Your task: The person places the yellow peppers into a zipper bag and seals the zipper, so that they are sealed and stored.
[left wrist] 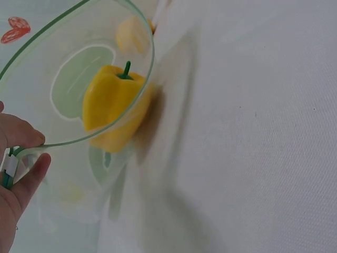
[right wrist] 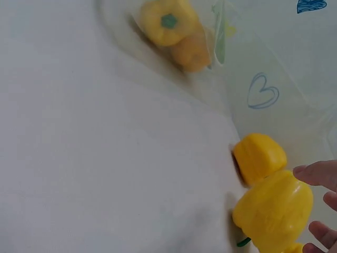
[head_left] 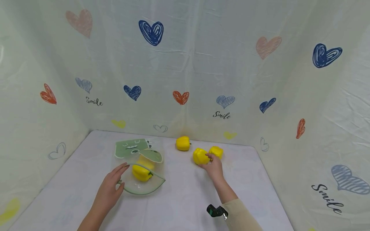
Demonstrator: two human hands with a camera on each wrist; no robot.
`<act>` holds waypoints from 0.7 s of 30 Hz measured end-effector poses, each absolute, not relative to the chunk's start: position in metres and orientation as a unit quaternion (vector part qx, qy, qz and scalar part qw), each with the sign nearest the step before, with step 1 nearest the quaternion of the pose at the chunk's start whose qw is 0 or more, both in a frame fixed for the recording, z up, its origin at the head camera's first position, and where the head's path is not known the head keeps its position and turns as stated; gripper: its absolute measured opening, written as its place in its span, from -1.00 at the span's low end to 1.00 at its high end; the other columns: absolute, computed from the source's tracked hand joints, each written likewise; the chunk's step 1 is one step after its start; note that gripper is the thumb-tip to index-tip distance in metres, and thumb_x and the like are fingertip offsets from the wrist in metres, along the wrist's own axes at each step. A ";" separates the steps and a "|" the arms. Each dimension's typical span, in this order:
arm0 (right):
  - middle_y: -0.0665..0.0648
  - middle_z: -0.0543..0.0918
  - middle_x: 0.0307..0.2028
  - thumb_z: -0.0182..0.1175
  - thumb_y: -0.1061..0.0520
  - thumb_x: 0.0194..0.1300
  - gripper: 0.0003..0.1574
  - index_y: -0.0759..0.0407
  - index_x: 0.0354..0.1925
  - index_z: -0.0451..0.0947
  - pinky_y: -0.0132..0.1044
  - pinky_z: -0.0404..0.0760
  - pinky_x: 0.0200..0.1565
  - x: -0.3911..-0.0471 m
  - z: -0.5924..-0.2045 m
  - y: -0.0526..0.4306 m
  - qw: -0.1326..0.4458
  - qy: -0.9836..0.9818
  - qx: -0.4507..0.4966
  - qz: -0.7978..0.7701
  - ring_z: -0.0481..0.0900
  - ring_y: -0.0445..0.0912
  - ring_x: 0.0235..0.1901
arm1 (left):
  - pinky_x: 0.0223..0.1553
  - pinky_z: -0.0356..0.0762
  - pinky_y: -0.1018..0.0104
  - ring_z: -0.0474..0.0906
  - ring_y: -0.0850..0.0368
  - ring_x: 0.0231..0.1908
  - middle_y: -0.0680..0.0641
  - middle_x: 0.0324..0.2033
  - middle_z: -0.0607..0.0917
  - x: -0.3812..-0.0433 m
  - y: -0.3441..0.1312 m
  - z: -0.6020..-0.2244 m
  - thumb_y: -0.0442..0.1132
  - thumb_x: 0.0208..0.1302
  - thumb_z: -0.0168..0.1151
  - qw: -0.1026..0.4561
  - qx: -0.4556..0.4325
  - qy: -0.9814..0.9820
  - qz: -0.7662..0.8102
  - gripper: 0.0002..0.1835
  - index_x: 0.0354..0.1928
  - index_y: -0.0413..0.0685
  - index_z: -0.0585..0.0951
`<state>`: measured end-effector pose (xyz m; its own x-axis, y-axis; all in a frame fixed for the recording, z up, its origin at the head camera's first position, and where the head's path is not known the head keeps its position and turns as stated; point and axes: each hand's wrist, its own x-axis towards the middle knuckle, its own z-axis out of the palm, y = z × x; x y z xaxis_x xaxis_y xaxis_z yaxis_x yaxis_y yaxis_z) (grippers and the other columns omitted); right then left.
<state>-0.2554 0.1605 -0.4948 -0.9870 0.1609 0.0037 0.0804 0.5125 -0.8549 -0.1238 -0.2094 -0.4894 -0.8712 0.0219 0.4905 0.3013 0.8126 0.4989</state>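
My left hand (head_left: 109, 186) pinches the green-edged mouth of a clear plastic zip bag (left wrist: 63, 141) between thumb and fingers, beside its white slider (left wrist: 9, 164). The mouth gapes toward me. Inside lie two yellow bell peppers; the front one (left wrist: 108, 100) shows its green stem, while the other is partly hidden behind a printed green patch (head_left: 151, 155). On the right, my right hand (head_left: 214, 166) reaches to a yellow bell pepper (right wrist: 276, 208), fingers spread, with fingertips right at its side. Another yellow bell pepper (head_left: 216, 151) sits just behind that hand.
A third loose yellow bell pepper (head_left: 183, 143) lies at the back of the white-covered table (head_left: 173, 205), near the curtain (head_left: 199, 70) printed with hearts. Curtain also closes off both sides. A black device (head_left: 216, 211) is strapped at the right wrist.
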 end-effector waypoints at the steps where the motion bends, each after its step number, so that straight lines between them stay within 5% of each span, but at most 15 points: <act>1: 0.35 0.47 0.18 0.47 0.32 0.00 -0.31 0.28 0.13 0.50 0.12 0.42 0.21 -0.257 -0.496 0.160 0.044 -0.871 -0.070 0.485 0.39 0.25 0.19 | -0.01 0.50 -0.16 0.45 -0.19 0.06 -0.21 0.26 0.45 -0.124 -0.209 -0.490 -0.70 -0.18 0.39 0.238 -0.088 -0.921 -0.295 -0.22 0.21 -0.23 0.48; 21: 0.35 0.46 0.14 0.51 0.39 -0.12 -0.33 0.34 0.01 0.49 0.10 0.27 0.31 -0.286 -0.511 0.154 0.063 -0.888 -0.052 0.453 0.33 0.23 0.23 | 0.04 0.43 -0.21 0.42 -0.21 0.12 -0.21 0.22 0.48 -0.125 -0.212 -0.495 -0.68 -0.21 0.43 0.253 -0.102 -0.913 -0.302 -0.24 0.18 -0.25 0.51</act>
